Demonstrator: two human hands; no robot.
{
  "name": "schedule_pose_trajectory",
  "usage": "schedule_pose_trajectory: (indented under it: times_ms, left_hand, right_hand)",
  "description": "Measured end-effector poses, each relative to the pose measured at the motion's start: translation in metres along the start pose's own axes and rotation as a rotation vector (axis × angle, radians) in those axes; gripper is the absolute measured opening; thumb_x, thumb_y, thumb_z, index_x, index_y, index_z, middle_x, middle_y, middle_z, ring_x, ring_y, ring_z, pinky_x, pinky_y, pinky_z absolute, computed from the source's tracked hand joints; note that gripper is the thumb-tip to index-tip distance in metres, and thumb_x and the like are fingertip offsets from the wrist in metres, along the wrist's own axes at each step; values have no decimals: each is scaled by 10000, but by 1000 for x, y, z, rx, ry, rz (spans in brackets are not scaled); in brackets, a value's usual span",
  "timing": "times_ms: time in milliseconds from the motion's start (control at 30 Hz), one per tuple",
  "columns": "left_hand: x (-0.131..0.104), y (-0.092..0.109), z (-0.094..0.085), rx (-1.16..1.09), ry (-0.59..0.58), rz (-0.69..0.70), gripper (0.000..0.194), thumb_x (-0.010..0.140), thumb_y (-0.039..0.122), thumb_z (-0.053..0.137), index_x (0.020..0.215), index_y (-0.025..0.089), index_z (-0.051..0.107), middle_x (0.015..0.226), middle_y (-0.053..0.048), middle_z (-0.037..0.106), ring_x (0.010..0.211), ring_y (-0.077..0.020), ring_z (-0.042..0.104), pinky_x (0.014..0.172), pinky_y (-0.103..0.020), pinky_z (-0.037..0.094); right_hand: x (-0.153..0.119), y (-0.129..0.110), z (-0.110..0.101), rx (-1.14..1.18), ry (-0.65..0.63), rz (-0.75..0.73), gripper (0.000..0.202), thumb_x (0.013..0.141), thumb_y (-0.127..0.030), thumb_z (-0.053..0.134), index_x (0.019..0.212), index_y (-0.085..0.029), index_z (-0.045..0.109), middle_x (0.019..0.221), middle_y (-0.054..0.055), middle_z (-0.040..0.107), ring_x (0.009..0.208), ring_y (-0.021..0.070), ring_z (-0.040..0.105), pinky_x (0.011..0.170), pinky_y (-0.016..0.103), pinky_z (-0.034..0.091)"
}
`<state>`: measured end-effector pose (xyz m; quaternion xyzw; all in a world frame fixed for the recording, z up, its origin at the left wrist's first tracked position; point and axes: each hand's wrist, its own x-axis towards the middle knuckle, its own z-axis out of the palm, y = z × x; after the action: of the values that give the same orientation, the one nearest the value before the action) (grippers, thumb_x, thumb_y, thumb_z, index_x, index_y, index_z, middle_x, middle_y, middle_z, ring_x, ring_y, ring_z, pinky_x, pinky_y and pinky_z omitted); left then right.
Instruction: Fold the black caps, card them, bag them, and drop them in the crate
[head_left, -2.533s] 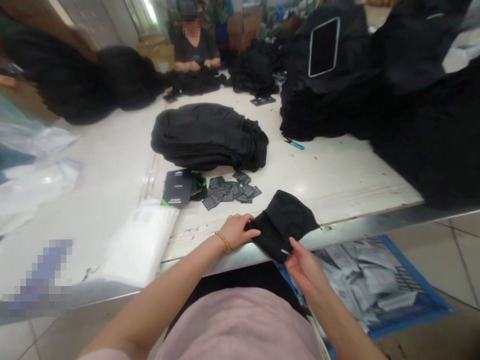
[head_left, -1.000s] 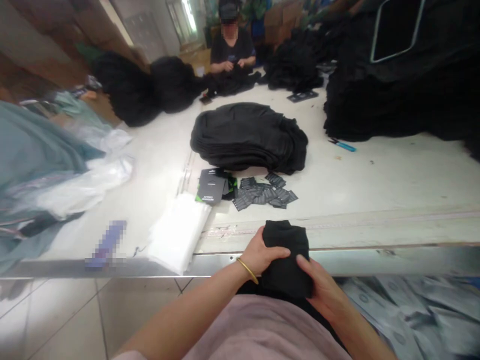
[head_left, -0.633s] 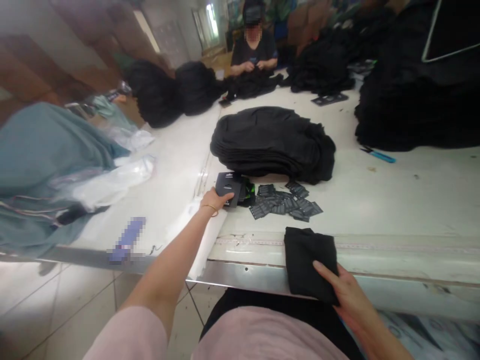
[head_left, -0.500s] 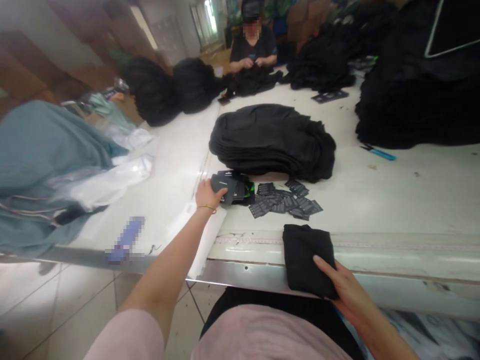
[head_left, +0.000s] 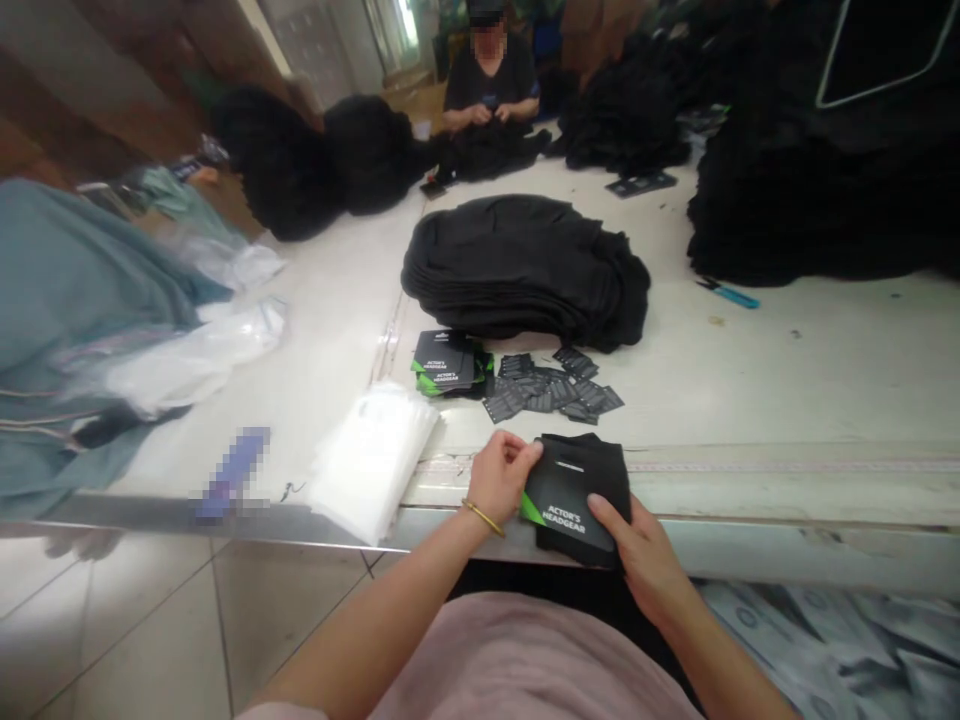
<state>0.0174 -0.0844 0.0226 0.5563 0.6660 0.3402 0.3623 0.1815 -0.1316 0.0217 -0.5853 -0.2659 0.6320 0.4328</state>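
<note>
My right hand [head_left: 634,535] grips a folded black cloth [head_left: 611,455] at its right side. On top of the cloth lies a black card [head_left: 562,500] printed "ACTOR'S HEADGEAR" with a green corner, and my right thumb presses on it. At the card's upper left edge, my left hand [head_left: 506,475] pinches it between thumb and fingers. Beyond my hands sits a stack of the same cards [head_left: 446,362], beside a scattered pile of small black labels [head_left: 551,388]. White plastic bags [head_left: 375,450] lie in a stack left of my left hand.
A large stack of black garments [head_left: 525,265] stands mid-table. Blue snips [head_left: 731,294] lie to the right, near a tall black heap [head_left: 817,210]. Grey-green fabric [head_left: 67,300] covers the left side. Across the table a person [head_left: 491,85] handles black cloth.
My left hand has come back from the card stack with a card, now laid on the folded cloth. My right hand still holds the cloth, its thumb now on the card.
</note>
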Motion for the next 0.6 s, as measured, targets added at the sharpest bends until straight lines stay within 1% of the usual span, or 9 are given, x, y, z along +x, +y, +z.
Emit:
schedule_pose_trajectory:
  times_ms: [67, 100, 167, 267, 333, 400, 500, 600]
  left_hand:
    - [24, -6, -8, 200, 86, 107, 216, 825, 285, 502, 1007, 175, 537, 980, -77, 629, 929, -204, 564, 812, -315, 411]
    - [37, -10, -11, 315, 113, 136, 247, 824, 233, 493, 1061, 174, 526, 1034, -92, 618, 982, -215, 545, 849, -327, 389]
    - [57, -15, -13, 518, 108, 140, 285, 824, 177, 476, 1104, 186, 526, 1026, -97, 627, 995, -227, 541, 874, -341, 360]
    - [69, -21, -10, 690, 80, 148, 259, 855, 208, 448, 1094, 227, 546, 933, -70, 657, 932, -214, 569, 871, -337, 337]
    - [68, -23, -8, 713, 67, 170, 249, 869, 231, 439, 1095, 236, 545, 913, -57, 667, 912, -200, 579, 880, -329, 322]
    - [67, -24, -9, 679, 65, 174, 246, 866, 231, 450, 1094, 236, 542, 923, -45, 676, 906, -192, 585, 883, -322, 317]
    - [67, -27, -10, 576, 111, 151, 261, 840, 249, 505, 1099, 232, 534, 956, -33, 684, 925, -204, 580, 865, -325, 334]
    - [69, -31, -9, 467, 173, 122, 305, 805, 274, 558, 1103, 220, 527, 955, -27, 690, 963, -218, 560, 846, -324, 357]
  right_hand:
    - [3, 5, -13, 4, 49, 12, 572, 656, -429, 693, 1156, -184, 565, 1007, 45, 695, 935, 258, 630, 811, 358, 514]
    - [4, 6, -18, 14, 65, 23, 564, 654, -428, 694, 1146, -183, 570, 986, 43, 702, 912, 253, 638, 790, 349, 521]
    - [6, 8, -23, 47, 77, 53, 546, 652, -425, 695, 1129, -187, 577, 944, 36, 712, 862, 239, 651, 767, 333, 529]
    - [6, 7, -23, 85, 68, 78, 526, 648, -415, 701, 1108, -191, 584, 908, 30, 718, 826, 227, 658, 768, 322, 530]
    - [7, 6, -21, 87, 66, 64, 531, 643, -409, 704, 1111, -189, 586, 918, 33, 716, 839, 230, 657, 787, 332, 525]
    - [8, 6, -22, 69, 69, 42, 531, 641, -412, 703, 1108, -185, 592, 922, 38, 716, 863, 239, 652, 802, 346, 520]
    - [9, 9, -23, 43, 57, 19, 509, 649, -430, 690, 1085, -183, 601, 935, 45, 712, 906, 250, 642, 825, 362, 510]
    - [9, 11, -23, 39, 81, -12, 516, 636, -448, 696, 1065, -177, 605, 956, 48, 707, 934, 263, 633, 855, 384, 495]
